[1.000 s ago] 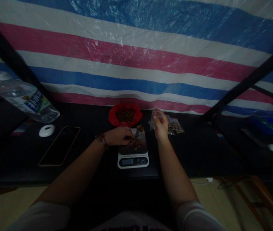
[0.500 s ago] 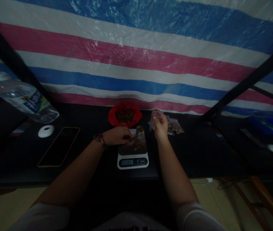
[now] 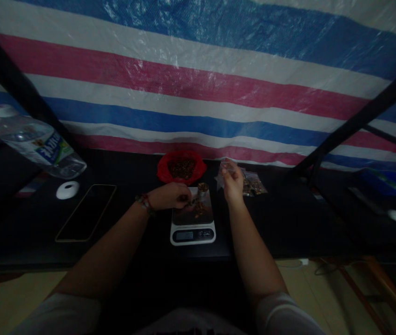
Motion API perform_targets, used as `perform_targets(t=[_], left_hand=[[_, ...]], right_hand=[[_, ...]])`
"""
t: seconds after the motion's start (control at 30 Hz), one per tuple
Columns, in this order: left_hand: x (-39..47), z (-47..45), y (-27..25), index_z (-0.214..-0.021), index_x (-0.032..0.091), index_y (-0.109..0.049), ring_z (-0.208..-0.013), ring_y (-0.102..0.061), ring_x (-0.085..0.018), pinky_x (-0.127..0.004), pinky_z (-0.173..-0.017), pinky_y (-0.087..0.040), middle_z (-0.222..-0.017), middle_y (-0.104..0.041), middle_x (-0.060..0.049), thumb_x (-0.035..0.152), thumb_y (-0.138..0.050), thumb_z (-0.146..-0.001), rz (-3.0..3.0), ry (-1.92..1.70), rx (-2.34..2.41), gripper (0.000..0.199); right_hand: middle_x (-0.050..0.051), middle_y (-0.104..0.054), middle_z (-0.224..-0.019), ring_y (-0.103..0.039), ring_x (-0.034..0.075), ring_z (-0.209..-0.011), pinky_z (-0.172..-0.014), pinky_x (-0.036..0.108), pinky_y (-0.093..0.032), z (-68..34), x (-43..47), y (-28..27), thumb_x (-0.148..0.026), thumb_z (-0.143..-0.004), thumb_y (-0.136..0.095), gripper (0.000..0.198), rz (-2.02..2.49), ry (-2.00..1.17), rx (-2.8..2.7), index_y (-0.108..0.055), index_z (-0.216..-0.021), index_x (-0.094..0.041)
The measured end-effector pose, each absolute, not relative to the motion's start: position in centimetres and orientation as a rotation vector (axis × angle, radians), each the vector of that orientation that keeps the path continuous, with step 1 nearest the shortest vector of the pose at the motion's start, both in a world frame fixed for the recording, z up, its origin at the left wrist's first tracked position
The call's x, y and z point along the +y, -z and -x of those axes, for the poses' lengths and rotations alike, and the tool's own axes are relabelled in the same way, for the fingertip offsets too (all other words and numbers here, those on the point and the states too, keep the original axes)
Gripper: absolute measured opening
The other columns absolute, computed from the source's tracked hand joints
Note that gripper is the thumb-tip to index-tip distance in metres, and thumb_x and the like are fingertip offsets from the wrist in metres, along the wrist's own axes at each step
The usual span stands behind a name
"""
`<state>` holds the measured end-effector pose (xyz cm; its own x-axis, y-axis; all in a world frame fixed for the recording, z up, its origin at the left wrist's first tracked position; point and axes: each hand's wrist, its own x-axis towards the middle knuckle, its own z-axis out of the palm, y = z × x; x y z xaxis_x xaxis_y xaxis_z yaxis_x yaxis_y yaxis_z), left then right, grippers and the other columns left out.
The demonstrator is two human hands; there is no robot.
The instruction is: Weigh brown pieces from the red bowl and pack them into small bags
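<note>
My left hand (image 3: pixel 174 195), with a beaded bracelet at the wrist, is closed over the left edge of a white kitchen scale (image 3: pixel 193 236). Dark brown dried pieces show among its curled fingers. More loose brown pieces (image 3: pixel 199 209) lie on the scale's plate, beside a small metal cup (image 3: pixel 202 187) filled with similar bits. The scale's display is lit, but its digits are too blurred to read. To the right, my right hand (image 3: pixel 233 185) pinches a clear plastic bag (image 3: pixel 223 170) above the table. Filled clear bags (image 3: pixel 254 184) lie just beyond that hand.
Behind the scale sits a red bag-lined bowl (image 3: pixel 163 170) of brown pieces. At left are a phone (image 3: pixel 86 214), a white oval device (image 3: pixel 67 190) and a plastic bottle (image 3: pixel 41 139). Black frame bars and a striped sheet (image 3: pixel 198 93) bound the black table (image 3: pixel 281 223).
My left hand's fingers have drawn in slightly around the brown pieces, fewer of which show. My right hand and the plastic bag stay almost where they were.
</note>
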<state>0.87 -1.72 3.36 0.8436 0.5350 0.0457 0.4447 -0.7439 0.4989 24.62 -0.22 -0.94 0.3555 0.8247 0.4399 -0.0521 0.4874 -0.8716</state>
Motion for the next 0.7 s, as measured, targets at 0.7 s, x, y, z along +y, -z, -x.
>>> perform_targets(t=[0.7], left_hand=[[2.8, -1.0, -6.3, -0.093, 0.016, -0.067, -0.089, -0.061, -0.019, -0.034, -0.083, -0.049, -0.094, -0.068, -0.007, 0.024, -0.052, -0.081, -2.576, -0.879, 1.182, 0.02]], right_hand=[[0.005, -0.065, -0.104, -0.061, 0.02, -0.1, -0.092, 0.039, -0.047, -24.8, -0.1, 0.7, -0.043, -0.071, -0.069, 0.048, 0.911, -0.658, -1.053, -0.059, -0.114, -0.023]])
